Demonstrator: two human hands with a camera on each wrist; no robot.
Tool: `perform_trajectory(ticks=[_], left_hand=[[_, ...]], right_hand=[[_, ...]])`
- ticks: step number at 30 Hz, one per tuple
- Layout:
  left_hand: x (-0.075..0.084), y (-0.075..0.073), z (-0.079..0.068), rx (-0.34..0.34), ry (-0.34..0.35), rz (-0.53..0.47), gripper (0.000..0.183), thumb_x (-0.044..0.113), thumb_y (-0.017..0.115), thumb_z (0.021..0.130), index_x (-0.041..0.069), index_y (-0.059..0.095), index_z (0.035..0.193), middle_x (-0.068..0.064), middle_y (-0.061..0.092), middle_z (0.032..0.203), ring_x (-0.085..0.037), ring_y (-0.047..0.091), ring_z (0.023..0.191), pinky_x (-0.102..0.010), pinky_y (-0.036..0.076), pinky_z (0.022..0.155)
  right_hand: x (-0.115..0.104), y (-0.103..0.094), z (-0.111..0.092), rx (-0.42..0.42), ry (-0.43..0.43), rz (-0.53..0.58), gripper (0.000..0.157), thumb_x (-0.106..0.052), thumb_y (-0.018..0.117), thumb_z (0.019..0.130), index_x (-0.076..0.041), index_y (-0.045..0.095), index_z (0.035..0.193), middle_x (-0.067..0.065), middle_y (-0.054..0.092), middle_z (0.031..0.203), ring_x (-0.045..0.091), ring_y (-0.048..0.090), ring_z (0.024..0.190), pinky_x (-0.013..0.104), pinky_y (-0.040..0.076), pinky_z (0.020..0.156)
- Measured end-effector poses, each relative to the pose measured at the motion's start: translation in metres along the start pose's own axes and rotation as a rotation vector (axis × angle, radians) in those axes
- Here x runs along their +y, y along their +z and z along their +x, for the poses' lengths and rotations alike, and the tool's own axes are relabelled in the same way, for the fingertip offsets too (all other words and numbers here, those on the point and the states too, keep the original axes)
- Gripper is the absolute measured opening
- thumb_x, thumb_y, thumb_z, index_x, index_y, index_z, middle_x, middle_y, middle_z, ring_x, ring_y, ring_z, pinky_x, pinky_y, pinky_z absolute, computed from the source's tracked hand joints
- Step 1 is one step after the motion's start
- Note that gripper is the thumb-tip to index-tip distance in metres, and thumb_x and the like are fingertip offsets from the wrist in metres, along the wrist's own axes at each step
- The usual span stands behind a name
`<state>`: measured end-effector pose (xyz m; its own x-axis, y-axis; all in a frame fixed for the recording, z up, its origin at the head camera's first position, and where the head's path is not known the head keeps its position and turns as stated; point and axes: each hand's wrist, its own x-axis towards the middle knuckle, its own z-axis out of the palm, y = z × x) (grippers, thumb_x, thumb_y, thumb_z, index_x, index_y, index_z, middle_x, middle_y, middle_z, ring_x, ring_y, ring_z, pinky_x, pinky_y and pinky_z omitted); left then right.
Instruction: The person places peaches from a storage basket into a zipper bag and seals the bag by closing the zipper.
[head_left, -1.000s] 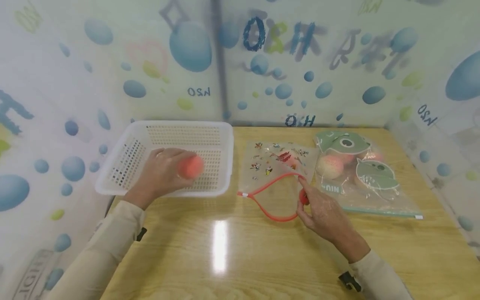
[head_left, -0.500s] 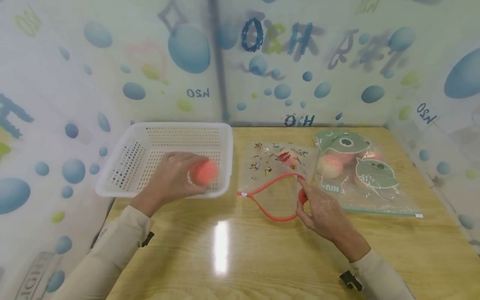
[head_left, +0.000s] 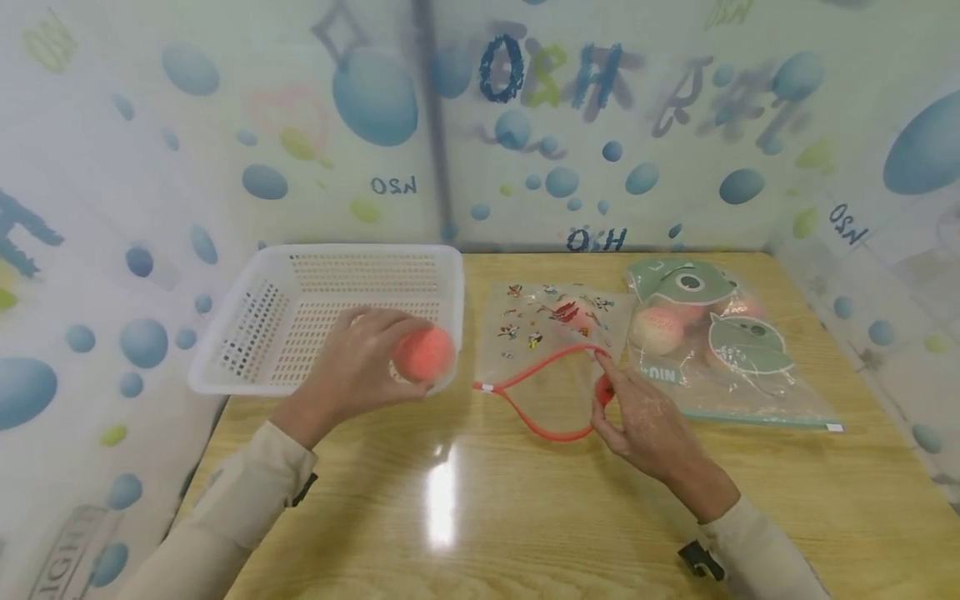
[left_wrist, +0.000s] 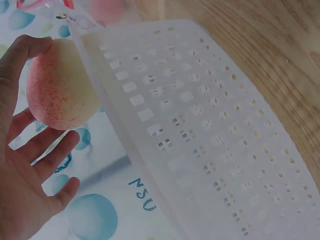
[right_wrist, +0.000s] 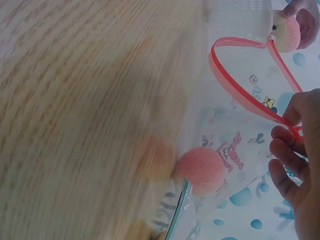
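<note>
My left hand [head_left: 356,358] holds a pink and cream peach [head_left: 424,354] over the front right rim of a white perforated basket [head_left: 262,321]. In the left wrist view, thumb and fingers curl round the peach [left_wrist: 62,85], just outside the basket wall. My right hand [head_left: 652,421] pinches the red zip edge of a clear printed bag [head_left: 517,358]. The bag's mouth [head_left: 558,436] gapes in a loop, and something pink shows through its printed film. The red edge [right_wrist: 240,92] runs to the right fingertips in the right wrist view.
A clear zip bag with green animal prints [head_left: 750,400] lies at the right, several peaches [head_left: 657,331] inside it. Its teal zip strip faces the front. The wooden table [head_left: 525,517] ends at patterned walls [head_left: 637,125] at the back and sides.
My left hand has carried the peach rightward, from over the basket's inside to its front right rim. My right hand keeps its pinch on the bag's edge and has barely moved.
</note>
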<state>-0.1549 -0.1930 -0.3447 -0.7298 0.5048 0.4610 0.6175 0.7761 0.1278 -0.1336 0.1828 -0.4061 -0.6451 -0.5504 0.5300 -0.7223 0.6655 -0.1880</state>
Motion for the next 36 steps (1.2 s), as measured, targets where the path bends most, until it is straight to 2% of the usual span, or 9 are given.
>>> perform_trajectory(ticks=[6,12,16,19,24,30,36], left_hand=[[0.01,0.0,0.001,0.072,0.065,-0.018,0.063,0.047,0.073,0.055,0.016,0.061,0.109,-0.001,0.059,0.106,-0.019,0.052,0.101,-0.044,0.031,0.093],[0.03,0.003,0.004,0.188,0.23,0.001,0.06,0.039,0.071,0.057,0.012,0.061,0.109,-0.006,0.059,0.105,-0.025,0.052,0.1,-0.049,0.033,0.089],[0.041,0.005,0.007,0.22,0.288,0.002,0.062,0.041,0.07,0.057,0.012,0.06,0.111,-0.007,0.059,0.106,-0.026,0.051,0.101,-0.048,0.033,0.089],[0.047,0.009,0.009,0.227,0.306,0.005,0.062,0.042,0.069,0.057,0.012,0.06,0.111,-0.007,0.059,0.105,-0.026,0.051,0.1,-0.049,0.034,0.089],[0.054,0.017,0.009,0.222,0.323,0.002,0.062,0.044,0.069,0.058,0.014,0.06,0.112,-0.007,0.058,0.105,-0.026,0.052,0.1,-0.05,0.035,0.087],[0.065,0.03,0.008,0.192,0.331,-0.023,0.062,0.045,0.068,0.06,0.015,0.058,0.114,-0.006,0.057,0.109,-0.026,0.05,0.104,-0.051,0.034,0.09],[0.076,0.045,0.004,0.155,0.348,-0.025,0.06,0.045,0.066,0.064,0.014,0.058,0.114,-0.006,0.056,0.11,-0.025,0.049,0.105,-0.05,0.032,0.093]], right_hand=[[0.0,0.002,0.001,0.016,-0.004,0.021,0.069,-0.021,0.051,0.079,0.0,0.028,0.14,0.003,0.054,0.084,0.015,0.052,0.073,0.033,0.047,0.062],[-0.001,0.003,0.001,0.003,-0.017,0.057,0.066,-0.021,0.051,0.08,0.001,0.03,0.138,0.003,0.054,0.087,0.013,0.052,0.076,0.032,0.048,0.064],[-0.002,0.002,0.001,-0.025,0.014,0.051,0.068,-0.022,0.052,0.08,-0.001,0.028,0.14,0.002,0.054,0.087,0.012,0.052,0.076,0.031,0.048,0.064],[-0.003,0.002,0.001,-0.029,0.019,0.043,0.068,-0.022,0.052,0.08,-0.002,0.027,0.14,0.002,0.053,0.087,0.012,0.052,0.076,0.03,0.048,0.063],[-0.006,0.006,0.002,-0.005,-0.022,0.027,0.067,-0.021,0.053,0.079,0.0,0.031,0.138,0.003,0.055,0.085,0.014,0.054,0.074,0.032,0.048,0.062],[-0.009,0.008,0.003,-0.004,-0.021,-0.002,0.066,-0.022,0.052,0.079,0.001,0.032,0.137,0.003,0.055,0.082,0.014,0.053,0.07,0.031,0.047,0.057],[-0.011,0.009,0.006,-0.018,-0.024,0.005,0.066,-0.021,0.052,0.079,0.001,0.031,0.138,0.003,0.054,0.083,0.014,0.053,0.072,0.031,0.047,0.06]])
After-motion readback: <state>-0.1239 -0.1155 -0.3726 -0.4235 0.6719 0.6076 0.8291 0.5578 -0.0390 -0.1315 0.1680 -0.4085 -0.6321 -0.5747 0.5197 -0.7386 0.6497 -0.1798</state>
